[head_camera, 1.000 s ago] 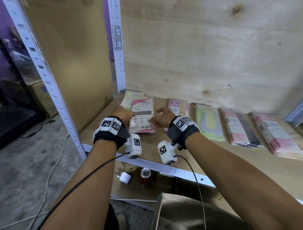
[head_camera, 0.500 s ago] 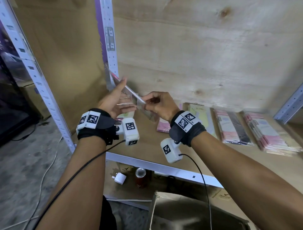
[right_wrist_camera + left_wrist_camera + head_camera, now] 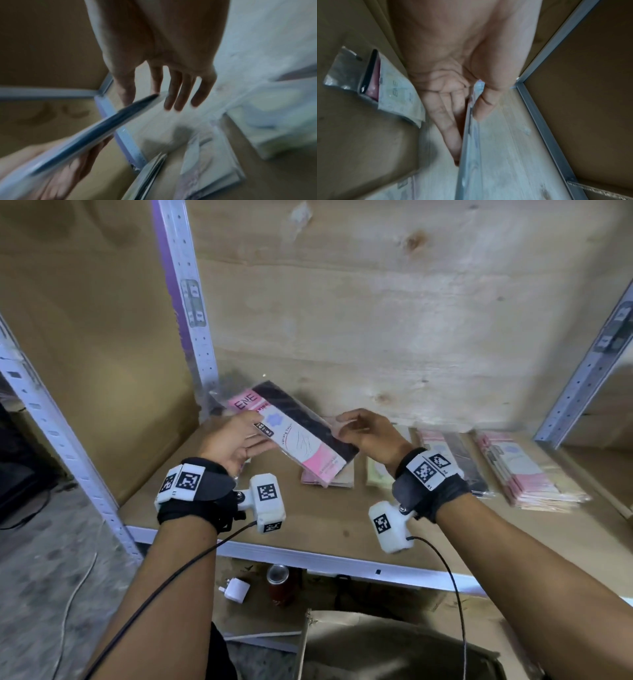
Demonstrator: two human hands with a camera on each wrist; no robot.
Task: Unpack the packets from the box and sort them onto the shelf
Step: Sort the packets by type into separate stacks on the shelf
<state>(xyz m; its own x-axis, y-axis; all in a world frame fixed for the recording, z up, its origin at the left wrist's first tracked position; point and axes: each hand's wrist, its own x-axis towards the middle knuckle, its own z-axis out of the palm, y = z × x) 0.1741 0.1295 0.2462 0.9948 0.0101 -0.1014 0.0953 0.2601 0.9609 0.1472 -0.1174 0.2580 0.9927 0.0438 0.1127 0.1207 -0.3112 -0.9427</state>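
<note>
I hold one flat pink, white and black packet in the air over the left part of the wooden shelf, face up and tilted. My left hand pinches its left edge, thumb on top and fingers underneath; the left wrist view shows that packet edge-on between the thumb and the fingers of this left hand. My right hand grips the packet's right side. In the blurred right wrist view the packet runs between thumb and forefinger of that right hand.
Piles of packets lie along the shelf: one under my hands, a green pile, a pink-and-black pile, a pink pile. Metal uprights frame it. Below sit an open cardboard box, a white plug and a can.
Both hands lifted one packet off the left pile, held it edge-on against the back wall, then turned it face up and brought it lower, towards the right.
</note>
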